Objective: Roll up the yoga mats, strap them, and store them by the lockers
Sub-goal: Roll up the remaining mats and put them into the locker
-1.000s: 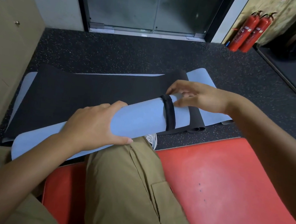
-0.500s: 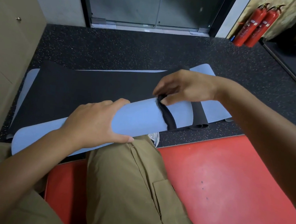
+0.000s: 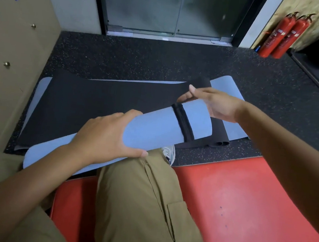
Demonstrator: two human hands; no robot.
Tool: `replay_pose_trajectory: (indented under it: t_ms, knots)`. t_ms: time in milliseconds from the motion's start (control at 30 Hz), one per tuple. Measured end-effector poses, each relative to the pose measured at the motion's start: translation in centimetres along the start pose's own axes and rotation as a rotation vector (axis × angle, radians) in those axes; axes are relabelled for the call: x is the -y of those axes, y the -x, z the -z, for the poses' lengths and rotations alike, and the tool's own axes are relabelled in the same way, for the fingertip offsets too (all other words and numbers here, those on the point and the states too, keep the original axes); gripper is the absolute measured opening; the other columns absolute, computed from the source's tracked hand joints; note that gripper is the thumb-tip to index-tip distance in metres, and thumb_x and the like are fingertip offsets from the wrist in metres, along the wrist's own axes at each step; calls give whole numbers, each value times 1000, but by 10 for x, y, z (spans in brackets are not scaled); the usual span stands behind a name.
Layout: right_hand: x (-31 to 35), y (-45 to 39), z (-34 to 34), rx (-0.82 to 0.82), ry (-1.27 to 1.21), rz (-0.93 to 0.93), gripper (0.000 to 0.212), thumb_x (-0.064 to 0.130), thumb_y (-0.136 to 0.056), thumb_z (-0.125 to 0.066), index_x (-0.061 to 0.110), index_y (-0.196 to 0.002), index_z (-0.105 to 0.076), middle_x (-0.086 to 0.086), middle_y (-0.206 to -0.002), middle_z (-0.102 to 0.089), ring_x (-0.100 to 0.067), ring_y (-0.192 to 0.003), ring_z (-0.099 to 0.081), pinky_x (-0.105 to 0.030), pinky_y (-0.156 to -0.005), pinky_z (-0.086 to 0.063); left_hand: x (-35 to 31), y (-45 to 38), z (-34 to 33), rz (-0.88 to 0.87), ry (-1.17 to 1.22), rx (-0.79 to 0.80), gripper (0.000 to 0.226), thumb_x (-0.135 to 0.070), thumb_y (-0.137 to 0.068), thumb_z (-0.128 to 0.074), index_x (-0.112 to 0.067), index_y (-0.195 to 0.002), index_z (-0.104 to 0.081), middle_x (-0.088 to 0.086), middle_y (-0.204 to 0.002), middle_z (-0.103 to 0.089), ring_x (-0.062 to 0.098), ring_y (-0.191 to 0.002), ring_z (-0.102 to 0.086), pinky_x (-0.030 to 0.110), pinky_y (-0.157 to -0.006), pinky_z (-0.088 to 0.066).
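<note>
Blue rolled mat (image 3: 153, 132), gripped by the left hand (image 3: 102, 136), carried one black strap (image 3: 183, 123); right hand (image 3: 213, 105) hovered open beside it (other mats (image 3: 98, 98) lay unrolled; storing remained).

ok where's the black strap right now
In the head view the black strap is wrapped around the rolled blue mat near its right end, just left of the right hand and well right of the left hand gripping the roll.
</note>
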State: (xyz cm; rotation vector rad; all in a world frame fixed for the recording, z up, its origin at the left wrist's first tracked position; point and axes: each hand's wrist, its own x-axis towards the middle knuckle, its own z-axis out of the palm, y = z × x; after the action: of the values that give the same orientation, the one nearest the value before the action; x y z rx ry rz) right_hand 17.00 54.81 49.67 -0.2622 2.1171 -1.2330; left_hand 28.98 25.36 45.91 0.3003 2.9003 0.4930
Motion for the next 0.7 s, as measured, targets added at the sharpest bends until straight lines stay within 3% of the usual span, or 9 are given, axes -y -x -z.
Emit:
replay_pose_trajectory:
  t_ms: [67,233,367,467,600,700]
  knots:
    - [3,4,-4,30,-152,-2,67,60,-101,-33,10,-135,-62,-6,-129,-70,-23,-117,-68,-34,-95,-58,1,0,3,30,75,8,94,-89,-60,-67,-55,-138,-28,-16,-128,-56,20,-110,-59,41,-83,-49]
    - [13,8,-12,-16,-258,47,66,63,-91,-40,19,-135,-60,-4,-131,-69,-22,-123,-65,-36,-98,-57,2,-1,15,35,151,10,105,-89,-58,-68,-56,-145,-21,-18,-144,-44,19,-126,-52,46,-93,-48]
    - [19,9,-15,-49,-268,99,58,57,-91,-49,24,-139,-55,-10,-140,-61,-26,-129,-59,-40,-107,-51,1,1,21,29,157,35,110,-90,-55,-69,-59,-146,-15,-21,-148,-41,19,-128,-52,47,-97,-49]
    - [23,10,-16,-71,-188,131,55,59,-88,-58,31,-136,-59,-5,-136,-64,-22,-126,-62,-44,-111,-48,0,1,21,24,173,22,106,-88,-56,-71,-59,-143,-19,-22,-142,-46,16,-123,-54,45,-95,-50]
    - [38,17,-16,-134,40,174,38,55,-97,-57,45,-134,-58,17,-135,-59,3,-121,-56,-26,-96,-44,1,0,19,35,212,-20,94,-87,-57,-70,-57,-136,-28,-23,-129,-52,12,-113,-57,43,-91,-52]
    - [51,18,-16,-183,118,246,40,48,-98,-61,45,-137,-54,23,-136,-52,11,-121,-47,-23,-95,-42,5,-2,25,35,213,-67,89,-87,-57,-69,-57,-132,-31,-24,-123,-54,12,-110,-59,42,-88,-54]
